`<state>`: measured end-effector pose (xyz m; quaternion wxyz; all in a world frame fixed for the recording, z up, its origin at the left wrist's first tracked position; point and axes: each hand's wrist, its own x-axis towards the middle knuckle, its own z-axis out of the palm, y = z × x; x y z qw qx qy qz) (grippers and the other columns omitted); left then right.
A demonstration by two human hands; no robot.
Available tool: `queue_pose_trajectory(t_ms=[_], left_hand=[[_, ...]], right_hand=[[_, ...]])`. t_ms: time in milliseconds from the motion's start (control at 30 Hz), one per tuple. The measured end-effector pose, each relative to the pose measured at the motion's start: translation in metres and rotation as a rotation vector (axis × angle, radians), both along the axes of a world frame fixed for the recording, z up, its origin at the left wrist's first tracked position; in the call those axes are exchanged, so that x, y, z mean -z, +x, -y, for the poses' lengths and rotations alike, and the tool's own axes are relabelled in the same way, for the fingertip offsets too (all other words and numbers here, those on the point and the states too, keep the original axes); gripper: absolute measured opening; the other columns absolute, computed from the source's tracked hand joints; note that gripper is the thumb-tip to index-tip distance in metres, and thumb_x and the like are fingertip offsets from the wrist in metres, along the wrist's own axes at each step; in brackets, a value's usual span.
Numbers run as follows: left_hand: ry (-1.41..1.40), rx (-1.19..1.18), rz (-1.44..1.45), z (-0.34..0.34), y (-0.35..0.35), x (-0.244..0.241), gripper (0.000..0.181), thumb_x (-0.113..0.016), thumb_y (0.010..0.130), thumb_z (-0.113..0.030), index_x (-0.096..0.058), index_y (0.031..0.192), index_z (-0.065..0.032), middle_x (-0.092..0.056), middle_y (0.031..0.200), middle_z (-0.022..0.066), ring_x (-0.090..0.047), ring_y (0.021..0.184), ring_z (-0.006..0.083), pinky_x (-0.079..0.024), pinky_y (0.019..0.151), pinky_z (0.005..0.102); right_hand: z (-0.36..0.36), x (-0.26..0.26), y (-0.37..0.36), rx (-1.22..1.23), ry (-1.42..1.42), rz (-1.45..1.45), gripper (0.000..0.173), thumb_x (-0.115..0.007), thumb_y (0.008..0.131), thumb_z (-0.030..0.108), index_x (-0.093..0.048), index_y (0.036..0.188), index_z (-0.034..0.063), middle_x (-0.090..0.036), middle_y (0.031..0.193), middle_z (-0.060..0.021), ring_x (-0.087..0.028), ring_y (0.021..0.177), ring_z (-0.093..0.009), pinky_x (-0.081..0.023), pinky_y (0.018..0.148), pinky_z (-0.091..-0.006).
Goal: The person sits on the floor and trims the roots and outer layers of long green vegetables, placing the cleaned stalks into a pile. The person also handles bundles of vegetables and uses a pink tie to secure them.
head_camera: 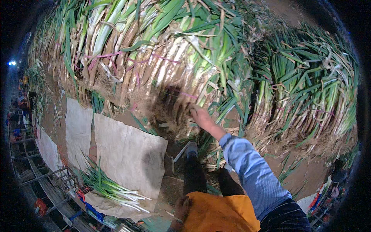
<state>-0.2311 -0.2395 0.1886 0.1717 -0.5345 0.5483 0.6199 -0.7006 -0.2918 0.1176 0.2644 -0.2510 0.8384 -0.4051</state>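
Tied bundles of long green onions (171, 63) lean together in front of me, roots downward, with pink ties (166, 59) around their pale stems. My right hand (201, 117) reaches to the lower stems and roots of one bundle; its fingers are partly curled, and blur hides whether they grip a stem. My left hand (181, 210) is low beside the orange cloth (220, 211) over my lap, dark and in shadow, its fingers hard to make out. Cleaned green onions (124, 192) with white stems lie on a pale sheet (127, 150) to the left.
More tied onion bundles (298, 107) stand at the right. Loose leaves and dry husks (214, 156) litter the brown ground around my feet. Further pale sheets (77, 130) lie at the left, near a metal frame (49, 177). A shoe (192, 149) shows below the bundles.
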Motion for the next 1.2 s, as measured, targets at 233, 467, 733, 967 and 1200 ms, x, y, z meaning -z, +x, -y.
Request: queue_pose_trajectory(t_ms=[233, 467, 733, 967, 1200], left_hand=[[0.16, -0.085, 0.135, 0.056, 0.001, -0.003, 0.031, -0.06, 0.09, -0.021, -0.061, 0.111, 0.0012, -0.063, 0.099, 0.0183, -0.06, 0.096, 0.0284, -0.049, 0.078, 0.041], [0.254, -0.152, 0.228, 0.076, -0.037, -0.012, 0.034, -0.06, 0.09, -0.022, -0.06, 0.114, 0.0029, -0.062, 0.104, 0.0185, -0.06, 0.097, 0.0268, -0.048, 0.082, 0.0391], [-0.117, 0.279, -0.231, 0.095, -0.034, 0.048, 0.047, -0.058, 0.093, -0.024, -0.046, 0.131, 0.0007, -0.053, 0.125, 0.0175, -0.053, 0.113, 0.0244, -0.043, 0.097, 0.0376], [-0.307, 0.134, -0.458, 0.171, -0.239, 0.091, 0.071, -0.063, 0.09, -0.032, -0.029, 0.143, 0.0, -0.032, 0.144, 0.0233, -0.029, 0.134, 0.0404, -0.027, 0.111, 0.0464], [0.042, 0.101, -0.64, 0.152, -0.431, 0.114, 0.057, -0.042, 0.099, -0.04, -0.034, 0.14, -0.0016, -0.044, 0.138, 0.0139, -0.043, 0.124, 0.0273, -0.034, 0.105, 0.0384]], right_hand=[[0.072, 0.046, -0.03, -0.094, 0.534, -0.417, 0.045, -0.059, 0.085, 0.02, -0.05, 0.125, 0.0039, -0.052, 0.122, -0.0147, -0.05, 0.112, -0.035, -0.047, 0.089, -0.0426], [0.092, 0.047, -0.05, -0.033, 0.742, -0.226, 0.037, -0.059, 0.085, 0.046, -0.068, 0.106, 0.0163, -0.06, 0.106, -0.0123, -0.054, 0.105, -0.034, -0.051, 0.081, -0.0479], [0.034, 0.034, -0.067, -0.281, 0.213, -0.548, 0.026, -0.054, 0.089, 0.036, -0.069, 0.084, 0.0147, -0.064, 0.082, -0.0046, -0.057, 0.091, -0.029, -0.047, 0.075, -0.0449], [-0.01, 0.021, -0.058, -0.007, 0.002, -0.182, 0.032, -0.052, 0.092, 0.038, -0.066, 0.085, 0.01, -0.063, 0.072, -0.0169, -0.06, 0.073, -0.039, -0.047, 0.067, -0.0462], [-0.114, -0.065, -0.055, 0.116, -0.072, -0.182, 0.017, -0.059, 0.081, 0.022, -0.065, 0.075, 0.0068, -0.059, 0.065, -0.0112, -0.051, 0.06, -0.029, -0.042, 0.07, -0.0396]])
